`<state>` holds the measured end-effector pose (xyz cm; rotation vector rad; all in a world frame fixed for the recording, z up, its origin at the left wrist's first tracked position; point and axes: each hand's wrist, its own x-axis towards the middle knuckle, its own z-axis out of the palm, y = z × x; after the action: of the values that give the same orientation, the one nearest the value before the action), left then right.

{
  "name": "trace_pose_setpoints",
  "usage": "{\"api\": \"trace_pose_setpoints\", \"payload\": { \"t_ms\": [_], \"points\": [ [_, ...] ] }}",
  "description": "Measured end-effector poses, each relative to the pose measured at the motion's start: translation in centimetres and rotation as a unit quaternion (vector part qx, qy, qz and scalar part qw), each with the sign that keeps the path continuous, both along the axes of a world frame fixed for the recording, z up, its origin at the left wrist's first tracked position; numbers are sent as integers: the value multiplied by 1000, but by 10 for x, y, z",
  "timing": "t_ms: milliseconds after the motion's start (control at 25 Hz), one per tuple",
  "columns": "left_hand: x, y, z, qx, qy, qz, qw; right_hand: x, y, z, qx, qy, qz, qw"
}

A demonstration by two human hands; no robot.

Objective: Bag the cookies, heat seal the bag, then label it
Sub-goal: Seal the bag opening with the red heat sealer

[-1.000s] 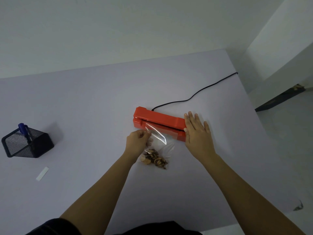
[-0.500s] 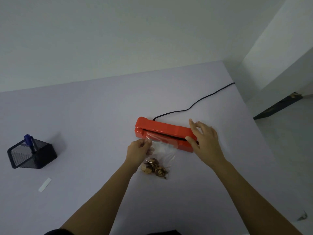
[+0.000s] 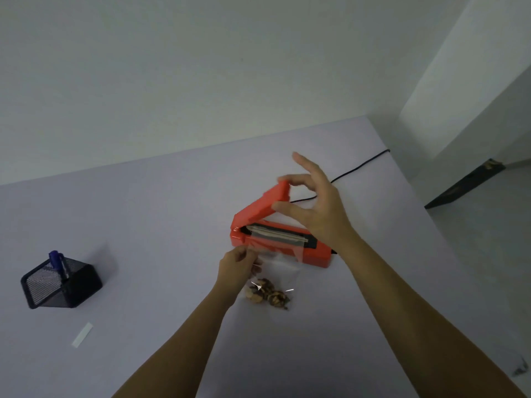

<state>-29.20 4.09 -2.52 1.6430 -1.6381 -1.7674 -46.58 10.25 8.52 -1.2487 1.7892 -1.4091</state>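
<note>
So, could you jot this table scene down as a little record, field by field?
Sealer: red heat sealer, its lid tilted up, open
Bag: clear bag, mouth lying across the sealing strip
Cookies: cookies bunched at the bag's near end
Left hand: pinches the bag's edge
Right hand: pinches the lid's raised end
Elsewhere: mesh holder with blue pen, white label strip, both to the left on the table

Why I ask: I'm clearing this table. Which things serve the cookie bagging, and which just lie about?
In the job: sealer, lid held up by the right hand; bag, pinched by the left hand; cookies; cord; white strip, likely the label; pen in its holder, likely for writing it.
Lying about: dark board on the floor.
</note>
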Motion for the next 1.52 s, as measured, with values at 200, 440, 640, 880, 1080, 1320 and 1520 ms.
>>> {"api": "trace_pose_setpoints", "payload": {
  "t_ms": [200, 440, 640, 880, 1080, 1320, 1520],
  "points": [
    [0, 3, -1, -1, -14, -2, 1000, 24, -37, 28, 13, -13, 133, 991],
    [2, 4, -2, -15, 2, 2, 1000, 7, 23, -36, 126, -44, -272, 953],
    [3, 3, 4, -108, -6, -49, 993, 34, 72, -100, 472, -84, -114, 870],
    [-3, -4, 4, -195, -80, -182, 961, 49, 44, -107, 299, -166, -286, 895],
    [-15, -7, 4, -259, -154, -257, 918, 44, 33, -101, 337, -79, -283, 895],
    [-22, -11, 6, -215, -176, -255, 926, 45, 24, -92, 325, 3, -285, 902],
    [-23, -13, 4, -207, -175, -257, 927, 47, 29, -94, 290, 17, -275, 916]
  ]
}}
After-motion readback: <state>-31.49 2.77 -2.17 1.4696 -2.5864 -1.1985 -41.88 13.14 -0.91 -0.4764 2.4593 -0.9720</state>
